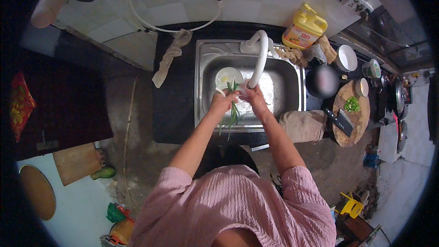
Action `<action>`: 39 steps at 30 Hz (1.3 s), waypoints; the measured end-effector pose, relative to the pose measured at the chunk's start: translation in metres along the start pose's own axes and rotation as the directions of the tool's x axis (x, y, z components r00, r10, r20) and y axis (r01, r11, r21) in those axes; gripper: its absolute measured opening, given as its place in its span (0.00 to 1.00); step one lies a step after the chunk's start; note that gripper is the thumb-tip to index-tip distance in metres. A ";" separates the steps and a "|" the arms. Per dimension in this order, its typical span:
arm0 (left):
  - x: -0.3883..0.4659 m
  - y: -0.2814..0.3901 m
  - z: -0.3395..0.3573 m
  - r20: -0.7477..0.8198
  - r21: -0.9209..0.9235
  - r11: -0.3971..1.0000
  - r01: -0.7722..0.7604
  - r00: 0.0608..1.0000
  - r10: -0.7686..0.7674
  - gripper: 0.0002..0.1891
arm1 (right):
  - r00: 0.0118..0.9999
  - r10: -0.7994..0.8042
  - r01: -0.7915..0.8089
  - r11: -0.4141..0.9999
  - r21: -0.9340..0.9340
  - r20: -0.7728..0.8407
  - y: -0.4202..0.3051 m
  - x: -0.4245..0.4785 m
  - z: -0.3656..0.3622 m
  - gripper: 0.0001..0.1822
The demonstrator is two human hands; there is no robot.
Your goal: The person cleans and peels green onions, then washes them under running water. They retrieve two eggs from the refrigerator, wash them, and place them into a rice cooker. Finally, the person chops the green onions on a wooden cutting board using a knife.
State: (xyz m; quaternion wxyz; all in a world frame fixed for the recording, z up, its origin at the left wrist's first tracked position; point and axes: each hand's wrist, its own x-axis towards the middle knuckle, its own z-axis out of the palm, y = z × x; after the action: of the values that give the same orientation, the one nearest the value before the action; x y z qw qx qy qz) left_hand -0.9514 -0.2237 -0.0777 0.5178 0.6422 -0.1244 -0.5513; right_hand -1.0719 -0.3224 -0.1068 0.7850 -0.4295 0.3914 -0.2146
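Note:
My left hand (224, 102) grips a small bunch of scallions (234, 114) over the steel sink (301, 101). Long green leaves hang below its fingers towards the sink's front rim, and a white stalk pokes out above the hand. My right hand (255, 97) is under the mouth of the white faucet (263, 51), close beside the bunch. Water runs over its fingers, and whether they hold anything is blurred. Behind my left hand, a pale round bowl (228, 72) sits in the sink with small yellowish bits in it.
A rag (171, 56) lies left of the sink. At the back right stands a yellow detergent jug (304, 29). Rightward are a dark round vessel (310, 85) with blurred contents, a folded cloth (301, 127), and a wooden chopping board (360, 127) bearing a cleaver (344, 123) and chopped greens (352, 104).

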 end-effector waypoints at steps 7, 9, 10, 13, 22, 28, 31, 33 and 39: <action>0.021 0.003 -0.016 -0.011 0.028 0.996 0.089 0.996 -0.088 0.10 | 0.959 0.071 0.028 0.941 -0.337 0.276 -0.009 -0.011 0.021 0.27; 0.031 -0.002 -0.024 -0.087 0.124 0.983 0.134 0.988 -0.124 0.17 | 0.954 0.180 -0.071 0.911 -0.406 0.238 -0.026 -0.013 0.027 0.29; 0.035 0.001 -0.029 0.009 0.018 0.992 0.128 0.992 -0.128 0.16 | 0.962 0.115 0.002 0.905 -0.426 0.248 -0.012 -0.005 0.017 0.28; 0.045 0.008 -0.042 -0.097 0.103 0.989 0.105 0.991 -0.095 0.12 | 0.970 0.135 -0.014 0.863 -0.506 0.204 -0.001 0.014 -0.006 0.22; 0.129 0.072 -0.106 -0.274 0.836 0.547 0.052 0.902 0.333 0.25 | 0.966 0.124 -0.055 0.956 -0.288 0.229 -0.036 0.016 0.016 0.14; 0.124 0.046 -0.116 -0.100 0.988 0.153 -0.011 0.707 0.700 0.18 | 0.973 0.124 -0.062 0.954 -0.295 0.197 -0.026 0.020 0.009 0.16; 0.080 0.043 -0.054 -0.023 0.877 0.439 -0.195 0.896 0.444 0.16 | 0.985 0.103 -0.064 0.963 -0.260 0.141 -0.011 0.027 -0.005 0.15; 0.058 0.022 -0.030 0.145 0.564 0.795 -0.223 0.975 0.170 0.14 | 0.985 0.096 -0.063 0.973 -0.220 0.144 -0.017 0.019 0.000 0.15; 0.053 -0.009 0.035 0.192 -0.129 0.991 -0.021 0.980 0.046 0.14 | 0.979 0.127 -0.046 0.895 -0.443 0.157 -0.008 0.005 -0.026 0.13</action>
State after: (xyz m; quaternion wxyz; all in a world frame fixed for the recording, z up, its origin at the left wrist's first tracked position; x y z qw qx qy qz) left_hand -0.9659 -0.2768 -0.1105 0.5519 0.5489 -0.1503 -0.6095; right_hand -1.0893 -0.3429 -0.1110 0.7096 -0.5947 0.3751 -0.0459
